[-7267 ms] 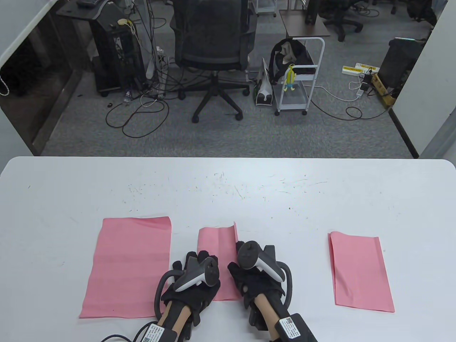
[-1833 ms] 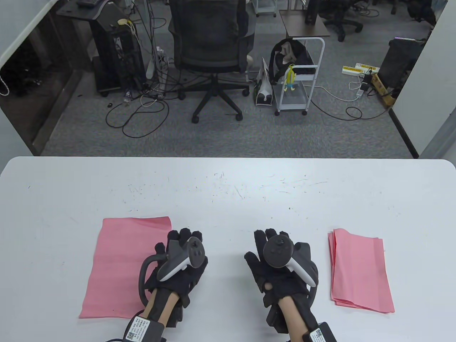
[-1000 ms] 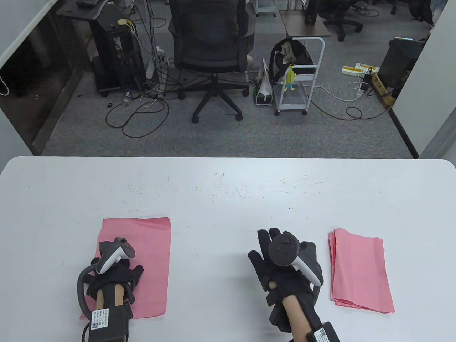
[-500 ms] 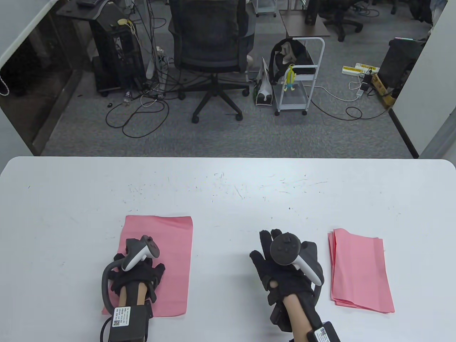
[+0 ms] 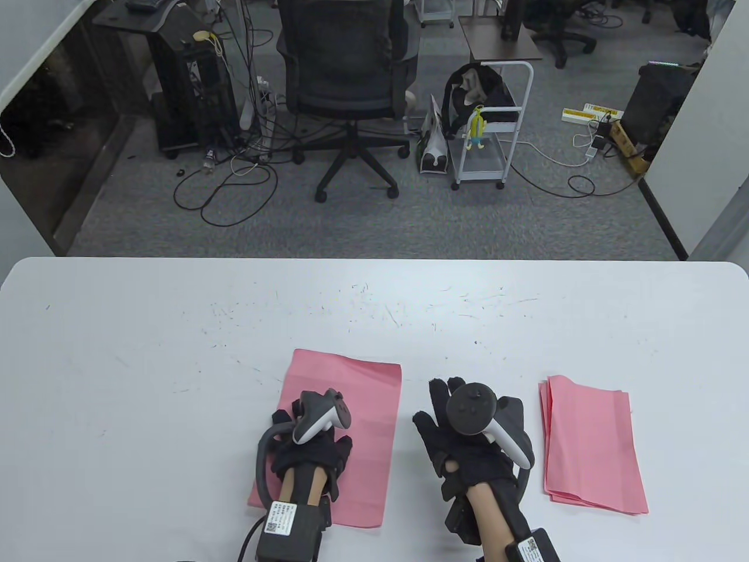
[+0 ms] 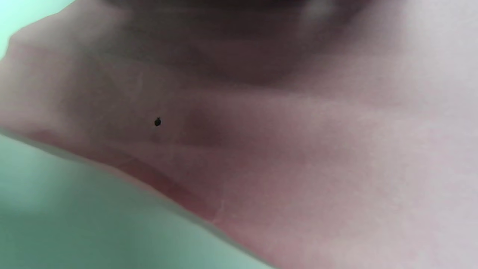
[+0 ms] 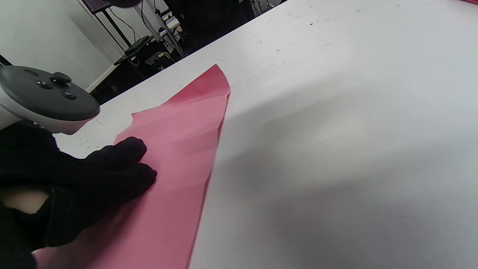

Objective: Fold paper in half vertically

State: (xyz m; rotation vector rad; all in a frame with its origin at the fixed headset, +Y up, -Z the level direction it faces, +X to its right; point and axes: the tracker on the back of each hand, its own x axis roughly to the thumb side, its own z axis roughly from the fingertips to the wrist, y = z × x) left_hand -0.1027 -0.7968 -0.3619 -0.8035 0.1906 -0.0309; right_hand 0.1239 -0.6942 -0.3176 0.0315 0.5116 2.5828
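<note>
A flat unfolded pink paper sheet [image 5: 363,404] lies at the table's front middle. My left hand [image 5: 310,445] rests palm down on its lower left part, fingers spread flat. The left wrist view is filled by blurred pink paper [image 6: 298,149] seen very close. My right hand [image 5: 462,433] lies flat on the bare table just right of the sheet, fingers stretched out, not touching it. In the right wrist view the sheet [image 7: 179,149] lies flat with my left hand's fingers [image 7: 123,168] pressing on it; my right hand's own fingers are out of view there.
A stack of folded pink papers [image 5: 591,448] lies at the front right of the white table [image 5: 374,304]. Beyond the table's far edge stand an office chair [image 5: 351,76] and a small white cart [image 5: 491,129] on the floor.
My left hand has slid the unfolded sheet from the front left to the front middle, beside my right hand. My right hand has stayed almost still.
</note>
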